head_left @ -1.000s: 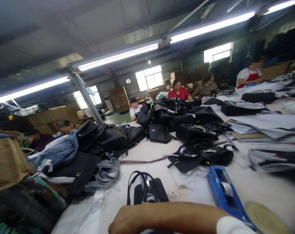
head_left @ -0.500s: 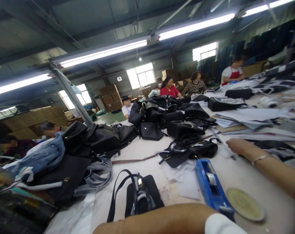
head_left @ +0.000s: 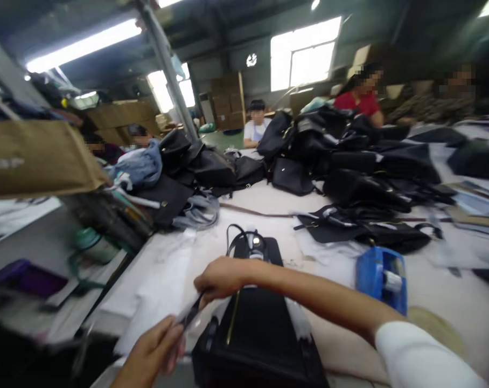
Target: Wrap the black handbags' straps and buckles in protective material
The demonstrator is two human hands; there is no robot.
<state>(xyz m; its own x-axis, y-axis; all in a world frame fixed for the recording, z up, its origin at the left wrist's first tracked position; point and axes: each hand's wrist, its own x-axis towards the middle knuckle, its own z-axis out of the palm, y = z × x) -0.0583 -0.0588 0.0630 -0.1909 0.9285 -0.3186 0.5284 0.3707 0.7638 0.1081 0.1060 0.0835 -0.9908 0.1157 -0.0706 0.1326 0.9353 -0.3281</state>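
Observation:
A black bag (head_left: 264, 323) with a gold zip stands close in front of me at the table edge. My right hand (head_left: 224, 277) reaches across above it, fingers closed on a dark strap (head_left: 193, 312). Lower left, my left hand (head_left: 159, 345) is closed round the other end of that strap, so it spans both hands. Blur hides whether the strap joins the bag. Behind my right wrist lies a black strapped piece (head_left: 274, 250) with a gold buckle, partly covered by my arm.
A blue tape dispenser (head_left: 379, 280) sits right, beside a round yellowish disc (head_left: 436, 328). Piles of black bags (head_left: 293, 175) line the far table. At left are a brown paper bag (head_left: 38, 156), a green bottle (head_left: 95, 245) and a purple case (head_left: 28, 277). Co-workers sit beyond.
The view has swung left and closer. The black zipped bag and both my hands on the strap now show. A bare arm with a bracelet at the right has left view.

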